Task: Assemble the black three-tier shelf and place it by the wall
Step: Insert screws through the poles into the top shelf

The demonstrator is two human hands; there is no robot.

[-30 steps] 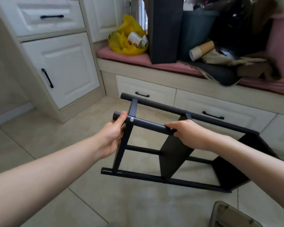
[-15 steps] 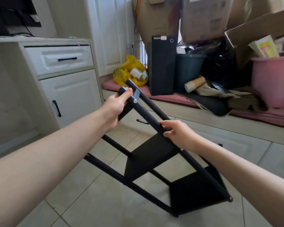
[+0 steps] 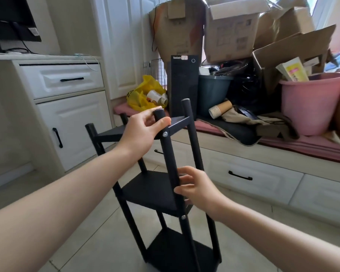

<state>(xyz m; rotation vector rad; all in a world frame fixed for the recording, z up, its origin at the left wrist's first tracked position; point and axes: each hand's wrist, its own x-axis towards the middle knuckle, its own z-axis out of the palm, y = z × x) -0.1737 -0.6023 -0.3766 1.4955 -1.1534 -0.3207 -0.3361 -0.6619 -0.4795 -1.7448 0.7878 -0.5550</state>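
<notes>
I had stood the shelf [image 3: 153, 193] upright, left hand [image 3: 143, 132] and right hand [image 3: 198, 190] fingers clamped on its post [image 3: 170, 158], leaving only placement.

Floor [image 3: 82, 244]: pale beige tiles;
Cabinet [image 3: 71, 122]: white, left side; drawer over door, black handles;
Bench [image 3: 267, 181]: white drawers beneath pink cushion [image 3: 306, 149];
Window [image 3: 327, 10]: upper right, daylight
</notes>
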